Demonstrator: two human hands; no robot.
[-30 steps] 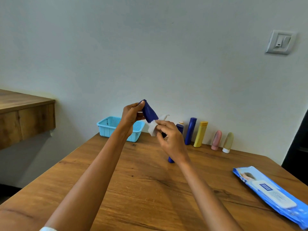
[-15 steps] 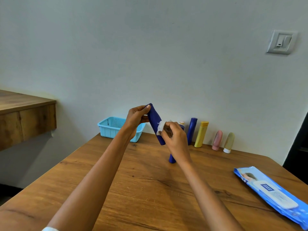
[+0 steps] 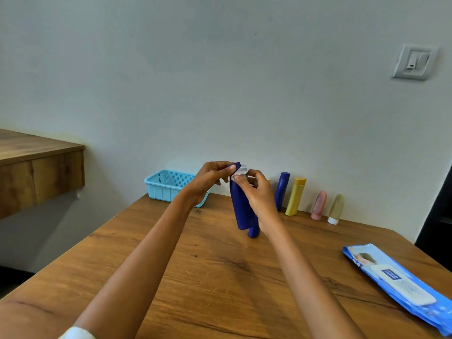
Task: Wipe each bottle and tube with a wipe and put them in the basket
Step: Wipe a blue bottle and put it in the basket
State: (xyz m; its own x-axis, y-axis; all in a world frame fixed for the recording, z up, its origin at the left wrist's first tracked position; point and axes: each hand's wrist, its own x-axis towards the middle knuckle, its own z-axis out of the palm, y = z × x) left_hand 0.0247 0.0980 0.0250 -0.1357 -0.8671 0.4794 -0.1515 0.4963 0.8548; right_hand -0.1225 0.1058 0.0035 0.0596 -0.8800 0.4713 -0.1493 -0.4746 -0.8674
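Above the table (image 3: 220, 277), blue bottle (image 3: 242, 211) hanging below left hand (image 3: 208, 178) grip — right hand (image 3: 259, 192) pinching wipe (image 3: 241, 171)

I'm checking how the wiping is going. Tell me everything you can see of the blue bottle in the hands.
The blue bottle is dark blue, smooth and plastic-looking, with a flat end pointing down. It is held nearly upright in the air above the table, leaning slightly. The left hand pinches its top; the right hand presses a white wipe against the top and covers its right side. No label shows.
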